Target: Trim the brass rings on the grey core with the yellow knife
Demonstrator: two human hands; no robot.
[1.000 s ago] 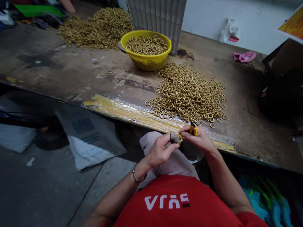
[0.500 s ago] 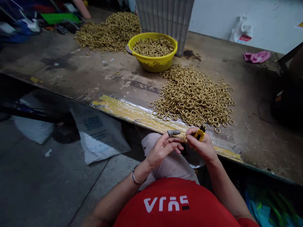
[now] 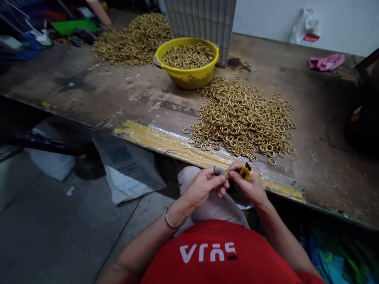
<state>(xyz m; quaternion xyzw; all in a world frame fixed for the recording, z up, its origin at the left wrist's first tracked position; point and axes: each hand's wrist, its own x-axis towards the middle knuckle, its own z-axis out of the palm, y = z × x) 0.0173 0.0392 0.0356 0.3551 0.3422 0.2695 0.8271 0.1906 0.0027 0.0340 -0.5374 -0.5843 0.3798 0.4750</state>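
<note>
Over my lap, just off the table's front edge, my two hands meet at a small gold-coloured ring [image 3: 227, 174]. My left hand [image 3: 205, 184] pinches it between thumb and forefinger; a grey wrap covers that forefinger. My right hand [image 3: 250, 185] keeps a yellow utility knife [image 3: 245, 172] in its fingers, and its thumb and fingertips also touch the ring. Part of the knife is hidden in the palm. Right behind the hands a heap of gold-coloured rings [image 3: 239, 118] spreads over the wooden table [image 3: 171, 114].
A yellow basin [image 3: 189, 79] full of rings stands behind the heap, against a grey ridged panel [image 3: 201, 23]. Another ring pile [image 3: 136, 39] lies at the back left. A pink cloth [image 3: 326, 62] rests at the back right. White sacks [image 3: 127, 169] stand on the floor under the table.
My left thumb and forefinger have closed on the ring, where the left fingers were spread before. My right hand has shifted slightly left, still with the knife.
</note>
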